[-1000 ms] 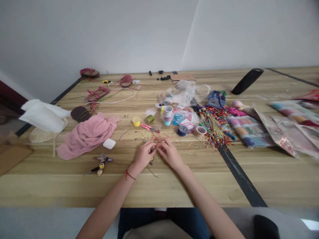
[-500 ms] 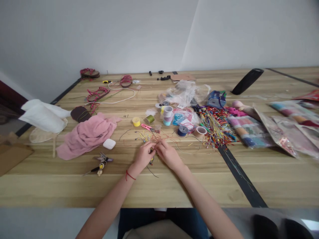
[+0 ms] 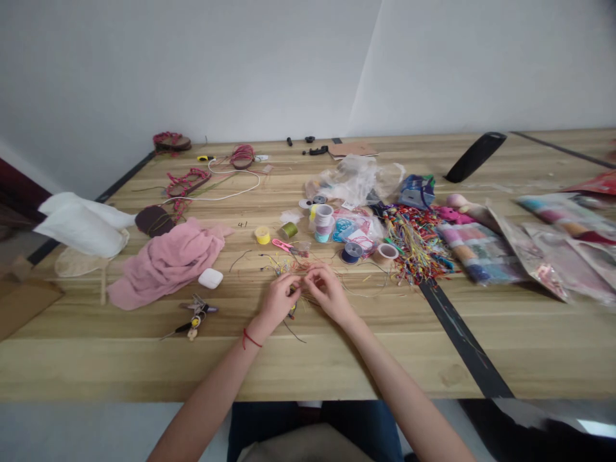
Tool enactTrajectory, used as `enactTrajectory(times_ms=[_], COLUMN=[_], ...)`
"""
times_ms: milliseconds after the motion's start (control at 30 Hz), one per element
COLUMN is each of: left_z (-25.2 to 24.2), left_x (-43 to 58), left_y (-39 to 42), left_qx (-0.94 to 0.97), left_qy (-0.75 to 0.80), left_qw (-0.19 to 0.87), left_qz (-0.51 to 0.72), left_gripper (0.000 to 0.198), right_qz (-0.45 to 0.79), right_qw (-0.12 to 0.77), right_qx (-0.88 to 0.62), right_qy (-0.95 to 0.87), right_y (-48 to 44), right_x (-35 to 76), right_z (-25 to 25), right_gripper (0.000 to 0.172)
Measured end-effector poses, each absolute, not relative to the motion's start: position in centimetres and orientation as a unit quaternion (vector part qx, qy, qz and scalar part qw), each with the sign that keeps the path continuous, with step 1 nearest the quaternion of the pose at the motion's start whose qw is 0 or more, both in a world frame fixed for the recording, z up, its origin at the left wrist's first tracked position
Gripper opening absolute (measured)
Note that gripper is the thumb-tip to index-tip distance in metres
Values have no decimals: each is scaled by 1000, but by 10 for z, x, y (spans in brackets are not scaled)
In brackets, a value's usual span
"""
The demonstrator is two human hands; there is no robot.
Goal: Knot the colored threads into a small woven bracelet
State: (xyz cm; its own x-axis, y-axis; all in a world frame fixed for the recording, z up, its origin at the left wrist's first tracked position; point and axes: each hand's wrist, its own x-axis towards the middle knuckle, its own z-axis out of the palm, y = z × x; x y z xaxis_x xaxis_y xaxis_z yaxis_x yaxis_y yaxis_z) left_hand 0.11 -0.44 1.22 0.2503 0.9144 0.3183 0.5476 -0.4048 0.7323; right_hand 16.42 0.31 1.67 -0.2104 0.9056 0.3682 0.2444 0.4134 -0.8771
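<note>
My left hand and my right hand meet over the wooden table, fingertips pinched together on thin coloured threads that lie in a loose tangle there. A red string circles my left wrist. Pink scissors lie just beyond the hands. A yellow spool, a green spool and a dark blue spool stand a little farther back.
A pink cloth and a white earbud case lie to the left, a key bunch nearer. A heap of multicoloured cords, plastic bags and packets of thread fill the right. A black strip crosses the table.
My right hand has lifted slightly and its fingers have shifted on the threads; the left hand stays almost where it was.
</note>
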Motion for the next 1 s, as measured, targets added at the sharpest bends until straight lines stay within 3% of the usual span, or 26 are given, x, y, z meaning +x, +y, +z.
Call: enactTrajectory(times_ms=[233, 533, 700, 1000], left_z=[7, 10, 11, 9], left_x=[1, 1, 2, 3], left_y=[-4, -4, -5, -4], left_qx=[731, 721, 715, 714], left_qy=[488, 506, 514, 525], left_qw=[261, 264, 270, 259], left_qz=[399, 392, 389, 383], left_gripper=[24, 24, 32, 34], right_qz=[409, 267, 211, 204], right_qw=[484, 432, 382, 367], right_qx=[-454, -426, -463, -490], right_qy=[-627, -749, -771, -764], right_y=[6, -1, -8, -7], right_x=[163, 164, 156, 150], right_z=[10, 15, 11, 6], right_gripper=[22, 16, 22, 19])
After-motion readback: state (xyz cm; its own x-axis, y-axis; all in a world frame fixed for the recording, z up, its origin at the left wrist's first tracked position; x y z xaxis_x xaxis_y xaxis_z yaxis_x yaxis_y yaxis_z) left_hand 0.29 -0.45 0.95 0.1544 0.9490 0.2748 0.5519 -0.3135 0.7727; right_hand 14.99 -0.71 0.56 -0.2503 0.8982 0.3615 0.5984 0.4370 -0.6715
